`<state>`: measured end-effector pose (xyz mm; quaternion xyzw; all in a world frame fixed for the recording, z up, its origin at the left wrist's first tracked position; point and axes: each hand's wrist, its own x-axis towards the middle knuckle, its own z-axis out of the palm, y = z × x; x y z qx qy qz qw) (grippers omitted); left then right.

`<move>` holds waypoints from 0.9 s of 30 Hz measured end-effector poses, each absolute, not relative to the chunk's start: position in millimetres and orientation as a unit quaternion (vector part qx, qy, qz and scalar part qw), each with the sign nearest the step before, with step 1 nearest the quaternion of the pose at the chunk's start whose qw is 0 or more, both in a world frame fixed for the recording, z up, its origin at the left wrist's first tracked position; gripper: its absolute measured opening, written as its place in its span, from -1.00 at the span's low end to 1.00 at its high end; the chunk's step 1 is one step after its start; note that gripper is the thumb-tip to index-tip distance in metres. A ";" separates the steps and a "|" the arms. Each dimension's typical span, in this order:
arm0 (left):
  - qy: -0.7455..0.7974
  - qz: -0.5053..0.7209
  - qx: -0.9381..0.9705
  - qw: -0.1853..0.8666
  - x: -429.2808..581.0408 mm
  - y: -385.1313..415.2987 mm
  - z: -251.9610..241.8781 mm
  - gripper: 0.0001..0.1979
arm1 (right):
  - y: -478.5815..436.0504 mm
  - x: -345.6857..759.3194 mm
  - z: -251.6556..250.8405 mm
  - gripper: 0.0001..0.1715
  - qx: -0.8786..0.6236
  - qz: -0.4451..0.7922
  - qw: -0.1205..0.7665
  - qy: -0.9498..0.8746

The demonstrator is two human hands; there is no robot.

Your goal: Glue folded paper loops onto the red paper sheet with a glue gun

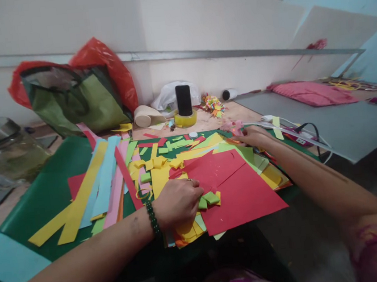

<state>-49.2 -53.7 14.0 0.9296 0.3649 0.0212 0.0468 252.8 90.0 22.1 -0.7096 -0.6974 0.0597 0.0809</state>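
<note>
My left hand [180, 203], with a dark bead bracelet at the wrist, rests over the red sheet [244, 193], fingers curled beside a small folded green and yellow paper piece [211, 199]. Its fingertips are partly hidden, so what they pinch is not clear. Farther back on the right, my right hand [254, 137] is closed on a pink glue gun [233, 128] at the back edge of the paper pile. Small yellow folded pieces [159, 162] and green ones [165, 150] lie behind my left hand.
Long coloured paper strips [105, 181] lie on the green mat [40, 201] at left. Behind stand a glass jar [4, 151], a green bag [76, 99], a phone [183, 100] on yellow tape [186, 120] and a paper ornament [214, 105]. A white cable [325, 144] runs at right.
</note>
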 end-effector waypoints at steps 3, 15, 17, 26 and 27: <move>0.372 -0.005 0.927 0.046 -47.5 -55.2 17.1 -0.81 | 58.7 247.0 34.6 -0.34 -0.743 -0.008 -0.013 -0.669; 0.386 0.005 0.922 0.037 -44.0 -59.8 14.9 -0.79 | 5.6 109.3 56.7 -0.81 -0.402 0.068 0.100 -0.907; 0.390 -0.001 0.920 0.032 -43.6 -60.4 15.2 -0.80 | 16.8 84.4 57.5 -0.77 -0.362 0.058 0.076 -0.927; 0.372 -0.012 0.927 0.044 -42.5 -60.9 16.0 -0.80 | 28.0 12.7 53.2 -0.73 -0.226 0.037 -0.009 -0.973; 0.368 -0.011 0.929 0.043 -42.7 -60.6 15.2 -0.80 | 25.9 5.9 51.0 -0.69 -0.212 0.029 -0.015 -0.977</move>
